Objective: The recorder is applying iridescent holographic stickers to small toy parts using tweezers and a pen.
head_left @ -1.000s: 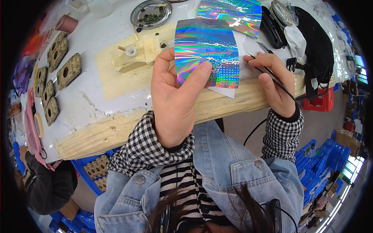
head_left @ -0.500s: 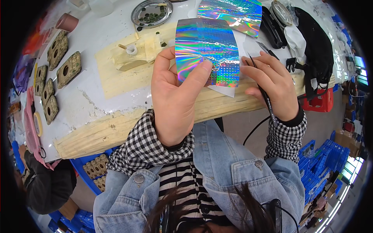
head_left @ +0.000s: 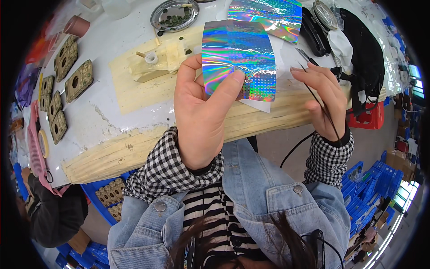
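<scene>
My left hand (head_left: 200,110) grips a shiny, rainbow-coloured holographic sticker sheet (head_left: 239,47), its thumb flat on the sheet's lower middle and the fingers behind it. Rows of tiny shapes cover the sheet. To its right, my right hand (head_left: 329,96) loosely holds black tweezers (head_left: 330,117), their thin tips pointing up and left, apart from the sheet. Whether anything sits between the tips is too small to tell. A second holographic sheet (head_left: 268,20) lies on the table behind the first.
A round metal dish (head_left: 193,22) holds small dark green pieces. Near it, a small white cup (head_left: 151,58) with a stick stands on a taped block (head_left: 154,71). Several camouflage-patterned plates with holes (head_left: 79,80) lie at left. A black case (head_left: 314,33) and a craft knife (head_left: 307,57) are at right.
My right hand has drawn back to the right, away from the sheet's edge, and the tweezers have turned with it. My left hand and the sheet stay nearly still.
</scene>
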`<control>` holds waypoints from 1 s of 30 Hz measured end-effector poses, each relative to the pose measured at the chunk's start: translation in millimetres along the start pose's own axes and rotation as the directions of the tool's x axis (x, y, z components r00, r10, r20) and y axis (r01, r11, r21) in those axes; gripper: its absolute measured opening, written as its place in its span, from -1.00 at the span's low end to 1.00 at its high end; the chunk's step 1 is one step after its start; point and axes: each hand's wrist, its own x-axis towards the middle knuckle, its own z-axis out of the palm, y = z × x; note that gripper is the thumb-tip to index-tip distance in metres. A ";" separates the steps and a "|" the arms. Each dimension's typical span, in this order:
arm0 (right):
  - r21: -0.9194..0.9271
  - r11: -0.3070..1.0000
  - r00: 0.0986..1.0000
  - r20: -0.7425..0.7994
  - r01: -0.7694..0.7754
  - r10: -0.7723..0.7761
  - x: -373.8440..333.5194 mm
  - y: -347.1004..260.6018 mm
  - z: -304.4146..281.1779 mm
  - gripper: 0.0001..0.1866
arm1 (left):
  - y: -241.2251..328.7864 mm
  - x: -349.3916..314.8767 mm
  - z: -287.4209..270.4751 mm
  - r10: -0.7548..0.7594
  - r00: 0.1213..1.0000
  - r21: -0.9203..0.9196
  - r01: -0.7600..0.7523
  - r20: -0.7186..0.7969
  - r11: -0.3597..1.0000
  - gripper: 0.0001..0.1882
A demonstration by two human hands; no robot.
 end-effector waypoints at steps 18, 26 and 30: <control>0.331 0.944 0.898 -0.415 -0.002 0.148 9.4 -51.6 31.9 -0.62 | 0.2 1.1 2.7 -0.044 0.996 -0.027 0.046 0.078 0.999 -0.72; 0.117 0.993 0.955 -0.295 0.023 0.013 15.4 -57.2 20.3 -0.59 | 3.6 1.5 5.0 -0.078 0.995 -0.026 0.079 0.062 0.997 -0.70; 0.186 0.983 0.950 -0.306 -0.009 0.066 18.3 -61.0 22.5 -0.57 | 5.2 2.3 6.5 -0.067 0.997 -0.004 0.067 0.028 0.998 -0.61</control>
